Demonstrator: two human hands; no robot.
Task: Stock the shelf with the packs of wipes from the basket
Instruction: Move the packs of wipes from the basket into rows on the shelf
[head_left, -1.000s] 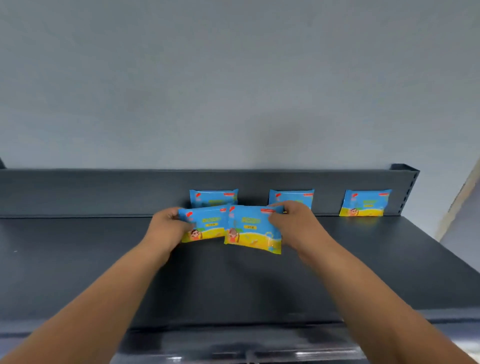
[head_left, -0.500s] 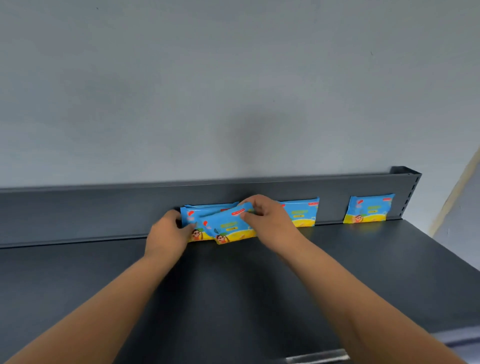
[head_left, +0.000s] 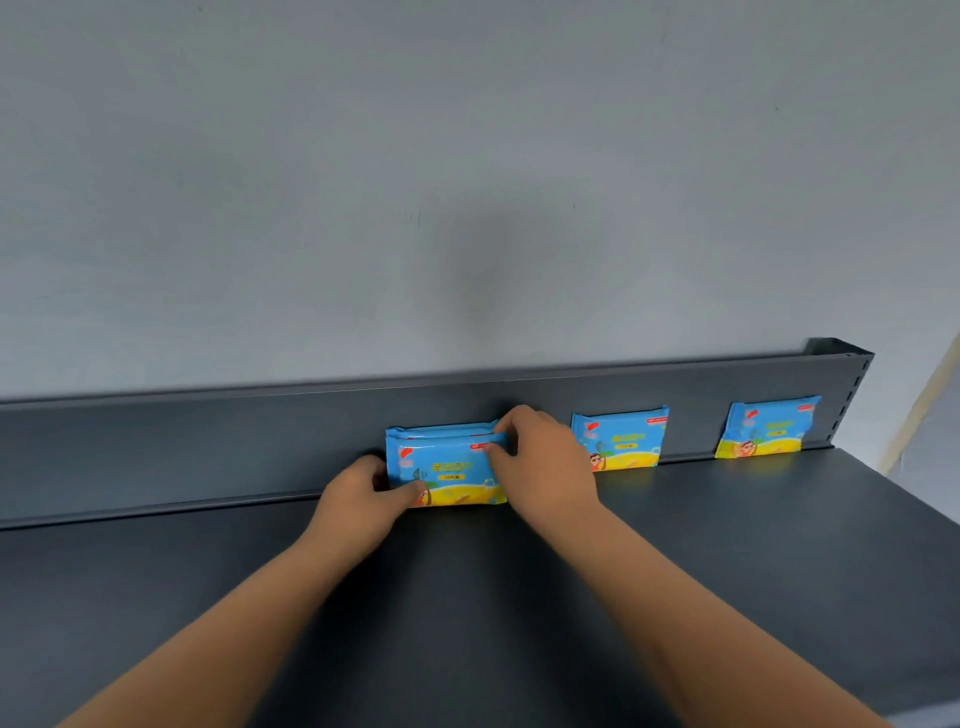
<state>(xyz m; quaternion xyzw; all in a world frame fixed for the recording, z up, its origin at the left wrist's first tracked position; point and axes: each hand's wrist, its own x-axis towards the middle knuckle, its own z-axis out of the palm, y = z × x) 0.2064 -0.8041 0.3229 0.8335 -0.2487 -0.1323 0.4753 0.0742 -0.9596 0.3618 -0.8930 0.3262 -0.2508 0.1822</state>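
Two hands on one stack of wipes packs (head_left: 447, 470). Right hand (head_left: 545, 467) pinches the stack's upper right corner, thumb in front, fingers over the top edge. Left hand (head_left: 363, 499) grips the lower left corner, thumb on the front face. Stack stands upright on its long edge against the shelf's back rail (head_left: 208, 447), at least two packs deep. Second pack (head_left: 621, 439) just right of the right hand, third pack (head_left: 766, 426) near the rail's right end, both leaning on the rail. Dark shelf (head_left: 467, 623) bare to the left and front.
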